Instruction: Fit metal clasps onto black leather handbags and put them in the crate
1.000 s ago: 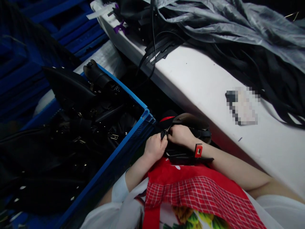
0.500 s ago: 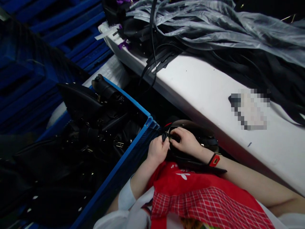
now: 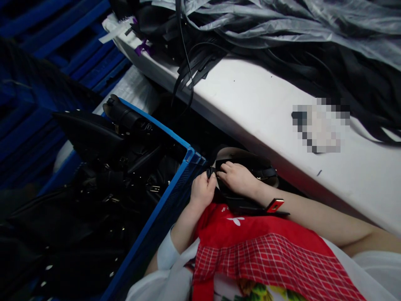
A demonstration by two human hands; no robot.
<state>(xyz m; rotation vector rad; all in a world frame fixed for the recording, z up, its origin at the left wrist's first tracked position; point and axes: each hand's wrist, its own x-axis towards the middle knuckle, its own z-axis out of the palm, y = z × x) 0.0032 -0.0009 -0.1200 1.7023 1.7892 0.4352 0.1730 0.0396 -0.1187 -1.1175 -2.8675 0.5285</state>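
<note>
A black bag [image 3: 233,201] rests on my lap against the red apron, its mouth facing away from me. A metal clasp plate [image 3: 275,205] that looks red and gold sticks out beside my right forearm. My left hand [image 3: 203,190] is closed in a pinch on a small black strap end [image 3: 210,171] at the bag's left side. Right beside it, my right hand [image 3: 238,179] has its fingers curled over the bag's edge. Its fingertips are partly hidden in the dark opening.
On my left stands a blue crate [image 3: 156,215] full of black bags [image 3: 90,138]. A white table [image 3: 250,100] runs along the right, bearing black straps [image 3: 200,58], clear plastic wrapping [image 3: 282,25] and a pixelated item [image 3: 319,129]. Blue pallets [image 3: 72,46] are stacked behind.
My view has shifted a little, so the surroundings sit further left and higher. My right hand's fingers have gone from a raised pinch near my left thumb to curling over the bag's edge.
</note>
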